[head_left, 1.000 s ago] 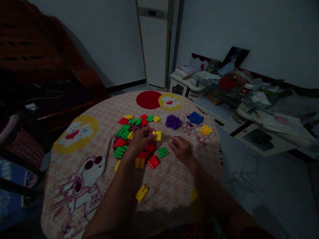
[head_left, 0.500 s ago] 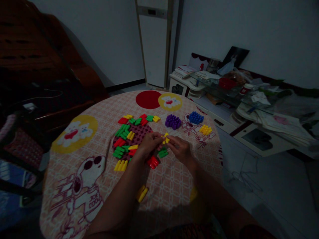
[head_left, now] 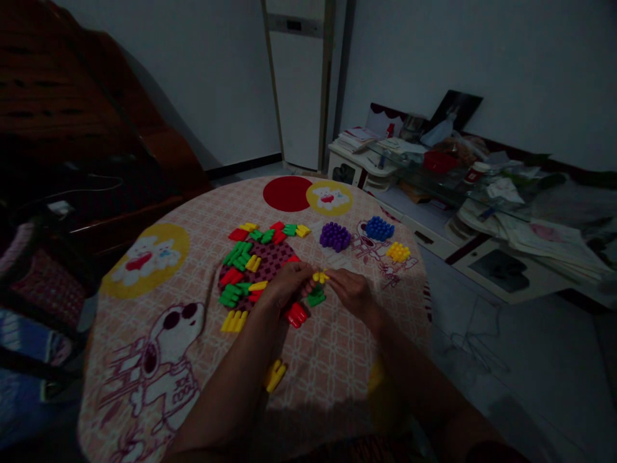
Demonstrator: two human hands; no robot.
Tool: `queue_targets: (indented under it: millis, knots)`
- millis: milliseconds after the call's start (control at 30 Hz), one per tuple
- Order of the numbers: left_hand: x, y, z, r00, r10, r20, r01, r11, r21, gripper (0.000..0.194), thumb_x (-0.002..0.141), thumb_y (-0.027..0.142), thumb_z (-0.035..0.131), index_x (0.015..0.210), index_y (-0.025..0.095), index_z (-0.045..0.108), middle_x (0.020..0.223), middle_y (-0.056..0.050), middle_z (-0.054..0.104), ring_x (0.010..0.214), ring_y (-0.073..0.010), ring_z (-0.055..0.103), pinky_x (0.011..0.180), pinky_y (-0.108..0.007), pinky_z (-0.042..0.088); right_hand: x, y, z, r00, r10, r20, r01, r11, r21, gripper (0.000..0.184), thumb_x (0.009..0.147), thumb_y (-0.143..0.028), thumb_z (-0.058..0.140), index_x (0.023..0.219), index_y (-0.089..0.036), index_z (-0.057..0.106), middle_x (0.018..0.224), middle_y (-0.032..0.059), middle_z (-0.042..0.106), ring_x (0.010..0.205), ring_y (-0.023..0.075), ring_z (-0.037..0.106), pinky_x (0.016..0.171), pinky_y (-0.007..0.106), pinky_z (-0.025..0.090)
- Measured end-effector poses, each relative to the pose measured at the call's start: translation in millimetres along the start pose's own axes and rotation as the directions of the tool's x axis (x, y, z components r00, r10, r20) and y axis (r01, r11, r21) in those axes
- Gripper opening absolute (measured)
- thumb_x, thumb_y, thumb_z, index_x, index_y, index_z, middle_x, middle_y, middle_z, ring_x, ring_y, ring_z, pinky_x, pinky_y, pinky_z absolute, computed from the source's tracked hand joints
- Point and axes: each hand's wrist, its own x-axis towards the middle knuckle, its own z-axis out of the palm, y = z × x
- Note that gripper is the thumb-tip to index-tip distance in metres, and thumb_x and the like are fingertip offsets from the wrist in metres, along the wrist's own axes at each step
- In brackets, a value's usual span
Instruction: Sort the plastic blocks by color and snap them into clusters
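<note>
While the left hand pinches a yellow block, the right hand clamps its right side.
It sits between them over the tabletop, near a green block; a red block lies nearer, purple blocks farther off.

Dim room corner, pale walls, light floor.
Tall white floor unit stands in the corner; dark skirting runs left of it. Carved reddish-brown wooden seat along left wall, dark chair nearer. Right: low white stand, glass shelf, papers and bags heaped on top. Table in pink patterned cloth, foreground. Light weak, corners in shadow.
</note>
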Motion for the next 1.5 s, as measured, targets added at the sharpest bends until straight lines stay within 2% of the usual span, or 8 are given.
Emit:
queue_targets:
  millis: [100, 233, 500, 1033, 1167, 1267, 1400, 1500]
  knots:
    - [0, -1, 0.5, 0.999, 0.048, -0.003, -0.048, 0.998, -0.036, 0.037, 0.072, 0.049, 0.077, 0.078, 0.014, 0.066, 0.06, 0.001, 0.063, 0.047, -0.0072, 0.052, 0.047, -0.019, 0.039, -3, 17, -8, 0.969, 0.208, -0.136, -0.215, 0.976, -0.034, 0.02, 0.098, -0.029, 0.057, 0.103, -0.02, 0.074, 0.09, 0.0077, 0.076, 0.08, 0.0196, 0.073, 0.074, 0.031, 0.059]
    - [4, -4, -1.5, 0.997, 0.075, -0.012, -0.076, 0.995, -0.065, 0.044, 0.068, 0.05, 0.082, 0.085, 0.013, 0.067, 0.065, 0.0, 0.065, 0.051, -0.0086, 0.055, 0.05, -0.02, 0.043, -9, 52, -32, 0.795, 0.481, -0.369, -0.532, 0.846, -0.042, 0.024, 0.092, -0.037, 0.058, 0.092, -0.019, 0.073, 0.078, 0.005, 0.074, 0.07, 0.0198, 0.069, 0.068, 0.031, 0.055]
    - [5, -5, -0.6, 0.998, 0.06, -0.017, -0.061, 0.994, -0.088, 0.041, 0.068, 0.047, 0.084, 0.086, 0.014, 0.068, 0.067, 0.0, 0.066, 0.053, -0.0083, 0.057, 0.053, -0.02, 0.046, -20, 95, -63, 0.597, 0.597, -0.536, -0.763, 0.629, -0.149, 0.021, 0.078, -0.037, 0.059, 0.077, -0.019, 0.068, 0.07, 0.0063, 0.071, 0.066, 0.0222, 0.065, 0.067, 0.033, 0.049]
    - [10, -6, -4.8, 0.993, 0.119, -0.021, -0.118, 0.991, 0.064, 0.044, 0.068, 0.053, 0.077, 0.087, 0.015, 0.067, 0.067, -0.001, 0.066, 0.055, -0.012, 0.058, 0.056, -0.024, 0.047, -22, 102, -59, 0.553, 0.608, -0.569, -0.813, 0.543, -0.21, 0.016, 0.08, -0.035, 0.057, 0.084, -0.021, 0.061, 0.076, 0.0058, 0.069, 0.071, 0.0223, 0.064, 0.073, 0.034, 0.049]
    - [12, 10, -34.5, 0.946, 0.299, -0.126, -0.199, 0.843, 0.5, 0.032, 0.078, 0.047, 0.064, 0.087, 0.016, 0.069, 0.071, -0.004, 0.07, 0.066, -0.0191, 0.065, 0.064, -0.029, 0.049, -22, 93, -56, 0.59, 0.534, -0.606, -0.767, 0.606, -0.212, 0.023, 0.083, -0.043, 0.056, 0.087, -0.021, 0.062, 0.071, 0.0043, 0.067, 0.068, 0.0212, 0.063, 0.07, 0.032, 0.049]
    - [18, 30, -71.0, 0.827, 0.474, -0.302, -0.04, 0.586, 0.81, 0.03, 0.083, 0.038, 0.059, 0.097, 0.016, 0.073, 0.09, -0.01, 0.075, 0.087, -0.0257, 0.069, 0.079, -0.035, 0.051, -21, 85, -51, 0.669, 0.488, -0.561, -0.692, 0.683, -0.232, 0.026, 0.088, -0.043, 0.051, 0.085, -0.02, 0.063, 0.068, 0.0039, 0.065, 0.065, 0.0196, 0.063, 0.068, 0.03, 0.048]
    - [39, 54, -113.4, 0.708, 0.527, -0.471, 0.232, 0.455, 0.859, 0.043, 0.088, 0.026, 0.053, 0.126, 0.011, 0.068, 0.127, -0.019, 0.069, 0.119, -0.0331, 0.063, 0.101, -0.04, 0.047, -19, 75, -42, 0.746, 0.448, -0.494, -0.616, 0.746, -0.254, 0.028, 0.089, -0.041, 0.049, 0.086, -0.019, 0.067, 0.074, 0.0075, 0.07, 0.07, 0.0207, 0.066, 0.069, 0.03, 0.05]
    - [61, 62, -130.8, 0.736, 0.467, -0.49, 0.289, 0.437, 0.852, 0.053, 0.094, 0.026, 0.048, 0.144, 0.009, 0.055, 0.146, -0.022, 0.056, 0.133, -0.0341, 0.054, 0.11, -0.042, 0.042, -18, 71, -35, 0.76, 0.467, -0.453, -0.609, 0.755, -0.243, 0.031, 0.088, -0.039, 0.048, 0.09, -0.018, 0.071, 0.078, 0.0098, 0.073, 0.073, 0.0225, 0.068, 0.072, 0.032, 0.051]
